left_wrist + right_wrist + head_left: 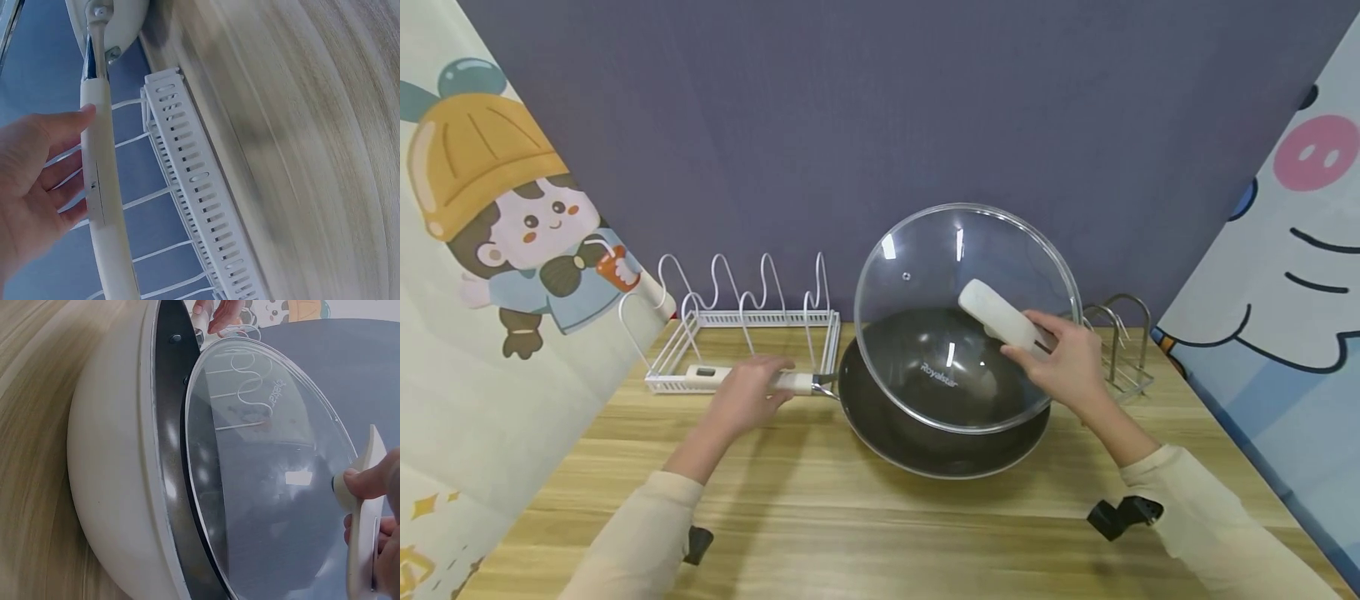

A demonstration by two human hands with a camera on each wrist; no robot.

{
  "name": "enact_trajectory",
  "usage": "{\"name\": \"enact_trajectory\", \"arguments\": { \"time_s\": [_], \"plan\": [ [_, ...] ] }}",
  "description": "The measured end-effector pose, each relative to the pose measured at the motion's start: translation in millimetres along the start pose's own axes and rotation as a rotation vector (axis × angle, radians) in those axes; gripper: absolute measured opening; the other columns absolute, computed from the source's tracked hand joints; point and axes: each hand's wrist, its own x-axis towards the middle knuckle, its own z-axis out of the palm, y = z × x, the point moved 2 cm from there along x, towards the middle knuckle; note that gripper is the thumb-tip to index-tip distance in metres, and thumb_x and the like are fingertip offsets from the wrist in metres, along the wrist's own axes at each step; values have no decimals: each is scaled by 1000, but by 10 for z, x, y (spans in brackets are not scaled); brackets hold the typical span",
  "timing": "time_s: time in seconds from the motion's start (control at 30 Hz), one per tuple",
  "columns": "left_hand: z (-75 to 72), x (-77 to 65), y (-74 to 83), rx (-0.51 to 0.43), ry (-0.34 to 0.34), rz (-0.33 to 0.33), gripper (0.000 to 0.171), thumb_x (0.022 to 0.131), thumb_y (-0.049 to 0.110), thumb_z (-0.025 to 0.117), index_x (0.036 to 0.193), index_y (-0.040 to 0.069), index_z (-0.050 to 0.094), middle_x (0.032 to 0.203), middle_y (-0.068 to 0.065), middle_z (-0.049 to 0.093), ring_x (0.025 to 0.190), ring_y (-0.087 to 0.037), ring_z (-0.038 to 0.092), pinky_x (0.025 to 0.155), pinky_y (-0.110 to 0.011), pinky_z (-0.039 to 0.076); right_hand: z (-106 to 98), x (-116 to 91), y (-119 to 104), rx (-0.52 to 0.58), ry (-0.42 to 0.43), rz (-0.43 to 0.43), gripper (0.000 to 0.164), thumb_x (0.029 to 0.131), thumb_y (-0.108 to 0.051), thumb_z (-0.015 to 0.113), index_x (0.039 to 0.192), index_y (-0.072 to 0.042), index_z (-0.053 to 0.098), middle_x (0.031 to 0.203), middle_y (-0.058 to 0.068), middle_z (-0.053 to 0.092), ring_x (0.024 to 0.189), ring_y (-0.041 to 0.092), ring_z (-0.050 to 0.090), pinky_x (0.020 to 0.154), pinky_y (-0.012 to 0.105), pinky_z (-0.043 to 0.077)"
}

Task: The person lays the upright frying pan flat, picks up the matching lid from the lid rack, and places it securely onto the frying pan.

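A deep wok [880, 417], dark inside and cream outside, sits on the wooden table, its cream handle [100, 169] pointing left. My left hand [748, 392] holds this handle, thumb on one side and fingers reaching behind it in the left wrist view. Over the wok, my right hand [1067, 358] holds a clear glass lid [269, 481] by its white grip [996, 315]. Tilted, the lid has its lower rim close over the wok's opening and its upper part raised toward the back. Printed lettering shows through or on the glass.
Behind the wok handle stands a white wire rack [741, 318] with several wavy dividers. A smaller metal rack [1123, 350] is partly hidden behind the right hand. A dark grey panel [775, 133] closes off the back of the wooden table [850, 533].
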Motion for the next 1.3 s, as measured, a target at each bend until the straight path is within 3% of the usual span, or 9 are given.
{"name": "enact_trajectory", "arguments": {
  "time_s": [0.17, 0.33, 0.97, 1.3],
  "plan": [
    [-4, -5, -34, -16, -21, -21, 42, 75, 14, 78, 112, -1, 65, 115, -20, 68, 110, -39, 63, 99, -52, 49, 5, 18, -21, -29, -45, -25, 51, 63, -15, 86, 107, 6, 69, 97, 27, 71, 73, 40, 69, 58, 40, 57],
    [-2, -12, -56, -19, -9, -15, 38, 75, 12, 79, 108, -1, 66, 113, -19, 69, 109, -39, 63, 98, -51, 50, 14, 29, -27, -18, -88, -18, 52, 64, -14, 86, 107, 8, 68, 99, 28, 71, 76, 42, 70, 62, 50, 58],
    [1, -24, -72, 4, 25, 3, 34, 73, 11, 80, 103, -1, 68, 107, -18, 71, 103, -38, 65, 95, -50, 52, -27, 111, -54, -51, -278, 82, 53, 71, -23, 83, 113, 4, 67, 106, 27, 69, 87, 41, 70, 71, 48, 59],
    [13, -54, -83, 3, 39, 19, 32, 72, 10, 80, 100, 1, 68, 105, -17, 72, 100, -36, 66, 91, -49, 53, -6, 158, -42, -124, -385, 56, 53, 72, -30, 82, 114, 1, 68, 103, 23, 72, 80, 33, 68, 62, 35, 50]
  ]
}}
